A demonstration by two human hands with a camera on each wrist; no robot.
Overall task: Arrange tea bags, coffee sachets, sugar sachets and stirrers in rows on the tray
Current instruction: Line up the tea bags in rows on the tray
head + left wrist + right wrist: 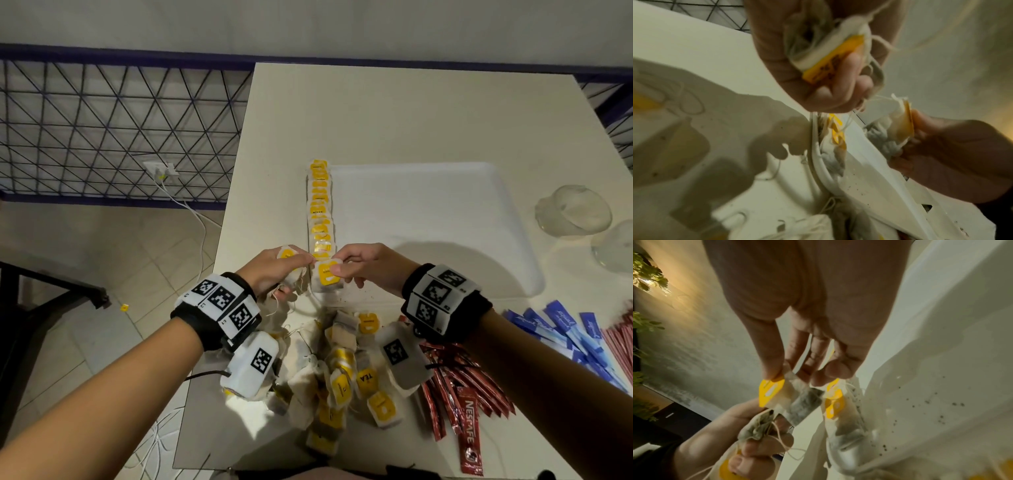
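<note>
A row of yellow-tagged tea bags (pixel 320 209) lies along the left edge of the white tray (pixel 428 222). My right hand (pixel 337 270) pinches one tea bag (pixel 329 274) by its yellow tag at the near end of that row. In the right wrist view the pinched tea bag (pixel 774 392) hangs just left of the row (pixel 835 400). My left hand (pixel 291 265) grips a bunch of tea bags (pixel 830 53) beside it, strings dangling. A loose heap of tea bags (pixel 342 373) lies on the table below both wrists.
Red coffee sachets (pixel 459 390) lie fanned at the near right. Blue sugar sachets (pixel 565 334) and red stirrers (pixel 621 337) sit further right. Two upturned glass bowls (pixel 575 212) stand right of the tray. The table's left edge (pixel 226 222) drops to a tiled floor.
</note>
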